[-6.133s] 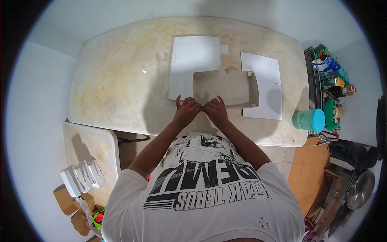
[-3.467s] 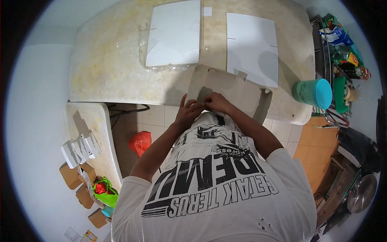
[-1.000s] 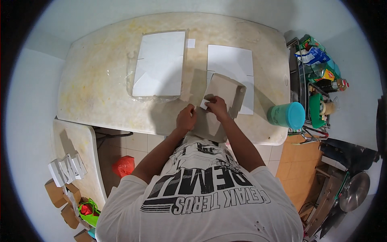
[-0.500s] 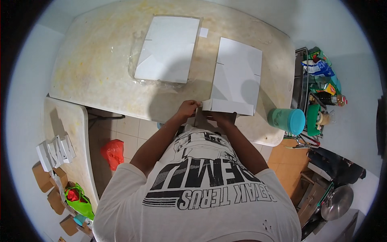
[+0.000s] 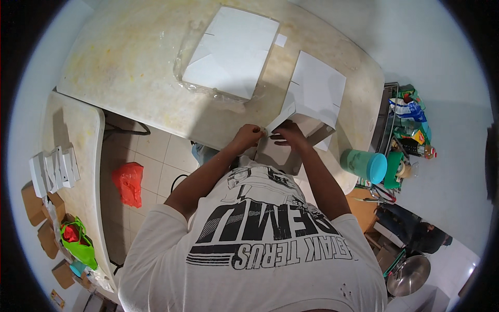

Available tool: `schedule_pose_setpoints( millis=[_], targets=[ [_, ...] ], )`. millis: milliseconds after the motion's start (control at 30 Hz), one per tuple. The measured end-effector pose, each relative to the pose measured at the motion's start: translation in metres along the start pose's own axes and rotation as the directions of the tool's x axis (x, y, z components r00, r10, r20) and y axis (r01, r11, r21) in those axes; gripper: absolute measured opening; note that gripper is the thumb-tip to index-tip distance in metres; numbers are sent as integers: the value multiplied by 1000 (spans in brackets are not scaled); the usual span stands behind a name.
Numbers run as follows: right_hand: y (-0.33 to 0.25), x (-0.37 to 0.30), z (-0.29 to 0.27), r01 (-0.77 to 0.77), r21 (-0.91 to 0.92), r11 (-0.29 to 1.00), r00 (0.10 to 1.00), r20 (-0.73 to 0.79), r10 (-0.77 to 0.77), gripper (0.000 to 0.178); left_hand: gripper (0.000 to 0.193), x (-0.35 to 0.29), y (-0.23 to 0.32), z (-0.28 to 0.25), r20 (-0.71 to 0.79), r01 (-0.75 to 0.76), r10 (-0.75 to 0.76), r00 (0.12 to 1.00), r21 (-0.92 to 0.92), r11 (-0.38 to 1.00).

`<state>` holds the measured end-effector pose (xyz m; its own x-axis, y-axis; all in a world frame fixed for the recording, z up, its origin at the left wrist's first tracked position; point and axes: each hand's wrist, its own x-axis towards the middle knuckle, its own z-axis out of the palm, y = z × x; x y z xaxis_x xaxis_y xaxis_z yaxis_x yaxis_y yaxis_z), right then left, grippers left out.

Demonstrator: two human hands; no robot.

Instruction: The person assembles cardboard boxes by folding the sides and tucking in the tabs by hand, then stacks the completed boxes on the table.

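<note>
A partly folded white cardboard box [image 5: 314, 86] lies at the near right of the table, its plain grey-brown side turned toward me and panels raised near the edge. My left hand [image 5: 248, 137] is closed at the box's left corner, pinching the flap by its edge. Over the grey-brown side lies my right hand [image 5: 291, 135], fingers apart and reaching left toward that same corner. Farther off to the left is a stack of flat white cardboard sheets [image 5: 234, 54] on clear plastic wrapping. A small white square [image 5: 280, 40] sits beside the stack.
A translucent tub with a teal lid [image 5: 376, 167] stands at the table's right edge. Beyond it, a rack [image 5: 387, 112] holds packets and bottles. Folded white boxes [image 5: 54, 169] rest on the left side table [image 5: 86, 140]. A red plastic bag [image 5: 128, 183] is on the floor.
The box's near panels have been raised and tilted, showing more of the grey-brown side. My right hand has come from beneath the cardboard into view over it. The whole view has shifted.
</note>
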<state>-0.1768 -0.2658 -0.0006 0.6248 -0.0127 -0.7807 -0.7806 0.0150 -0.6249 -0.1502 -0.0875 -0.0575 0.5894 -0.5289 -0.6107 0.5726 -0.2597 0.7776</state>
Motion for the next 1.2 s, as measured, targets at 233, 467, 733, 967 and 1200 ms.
schedule_pose_setpoints(
  millis=[233, 467, 733, 967, 1200],
  targets=[
    [-9, 7, -1, -7, -182, 983, 998, 66, 19, 30, 43, 7, -18, 8, -364, -282, 531, 765, 552, 785],
    [23, 22, 30, 368, -511, 777, 908, 16, -419, 23, 37, 22, 34, -6, -159, -502, 516, 842, 121, 857],
    [30, 11, 35, 543, -532, 649, 637, -243, -732, 16, 32, 30, 11, -33, -190, -241, 222, 956, -83, 967],
    [28, 18, -48, 440, -556, 705, 284, -659, -696, 44, 35, 2, 39, -29, -78, -148, 143, 987, -74, 986],
    [56, 1, -38, 363, 30, 931, 926, -121, -357, 69, 50, -16, 33, -24, 4, -197, 197, 980, 30, 980]
  ],
)
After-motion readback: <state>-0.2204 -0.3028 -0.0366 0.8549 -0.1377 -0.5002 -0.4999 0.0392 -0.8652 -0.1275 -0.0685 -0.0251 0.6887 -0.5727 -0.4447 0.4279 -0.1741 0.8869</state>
